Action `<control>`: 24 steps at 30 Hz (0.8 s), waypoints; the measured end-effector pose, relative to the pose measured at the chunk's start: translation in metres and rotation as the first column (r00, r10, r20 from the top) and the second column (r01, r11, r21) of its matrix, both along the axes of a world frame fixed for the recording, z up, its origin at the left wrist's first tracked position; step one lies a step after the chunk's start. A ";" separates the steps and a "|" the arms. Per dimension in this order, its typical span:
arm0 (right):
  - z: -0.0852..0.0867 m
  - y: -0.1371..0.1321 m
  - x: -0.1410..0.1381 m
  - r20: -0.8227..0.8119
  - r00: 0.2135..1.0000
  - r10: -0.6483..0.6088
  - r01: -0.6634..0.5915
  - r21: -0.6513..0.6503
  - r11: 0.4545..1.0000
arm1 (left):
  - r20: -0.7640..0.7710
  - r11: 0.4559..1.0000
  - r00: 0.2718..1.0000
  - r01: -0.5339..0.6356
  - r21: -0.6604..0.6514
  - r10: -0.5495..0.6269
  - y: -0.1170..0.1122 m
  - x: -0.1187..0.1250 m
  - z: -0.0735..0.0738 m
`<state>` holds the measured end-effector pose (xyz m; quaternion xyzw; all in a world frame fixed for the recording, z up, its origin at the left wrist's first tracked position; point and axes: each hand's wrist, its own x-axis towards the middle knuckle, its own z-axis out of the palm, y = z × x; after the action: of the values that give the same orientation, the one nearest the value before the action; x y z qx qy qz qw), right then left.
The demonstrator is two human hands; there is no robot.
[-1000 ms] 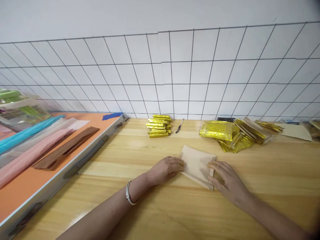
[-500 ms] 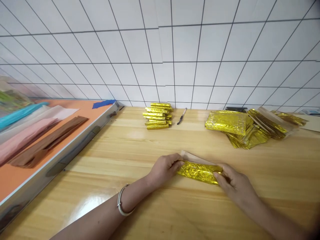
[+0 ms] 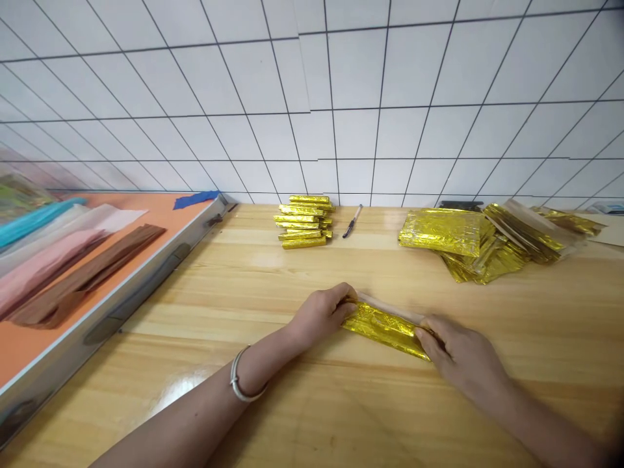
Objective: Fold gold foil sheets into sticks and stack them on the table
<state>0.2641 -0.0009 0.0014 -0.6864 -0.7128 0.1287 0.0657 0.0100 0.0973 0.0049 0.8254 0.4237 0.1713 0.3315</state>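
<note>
Between my hands is a strip of shiny gold foil paper (image 3: 383,328), partly folded lengthwise, with a pale backing showing along its far edge. My left hand (image 3: 324,315) pinches the left end between thumb and fingers; a bangle circles that wrist. At the other end, my right hand (image 3: 455,354) grips the strip, thumb on the near side and fingers mostly hidden behind. The foil slopes slightly down to the right, just over the wooden table (image 3: 234,286).
Narrow folded gold strips (image 3: 305,221) are stacked near the wall beside a pen (image 3: 351,222). Loose gold foil sheets (image 3: 441,234) lie in a pile at the back right. On the left, an orange-topped surface (image 3: 175,224) bears brown (image 3: 97,270), pink and blue folded paper.
The far flap of the foil paper has been folded further over, so less pale backing shows. Both hands keep their hold, and the camera view has shifted slightly.
</note>
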 end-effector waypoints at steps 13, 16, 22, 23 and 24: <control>-0.005 0.010 0.004 0.107 0.994 -0.009 -0.006 0.144 0.990 | -0.450 0.953 0.886 0.036 0.302 0.109 -0.004 0.027 0.002; -0.003 0.011 0.004 0.125 0.992 -0.032 0.018 0.115 0.993 | -0.507 0.952 0.857 0.074 0.296 0.091 0.000 0.031 0.006; -0.004 0.010 0.003 0.153 0.987 -0.042 0.027 0.096 0.995 | -0.603 0.938 0.796 0.166 0.304 0.055 0.007 0.039 0.009; -0.005 0.010 0.003 0.161 0.986 -0.043 0.027 0.097 0.995 | -0.608 0.937 0.792 0.173 0.305 0.052 0.007 0.040 0.009; -0.006 0.010 0.003 0.169 0.984 -0.046 0.030 0.099 0.995 | -0.611 0.936 0.790 0.173 0.306 0.053 0.007 0.041 0.008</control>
<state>0.2672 0.0091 -0.0041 -0.7044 -0.7079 0.0333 0.0396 0.0514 0.1046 0.0133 0.8944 0.4439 -0.0431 0.0322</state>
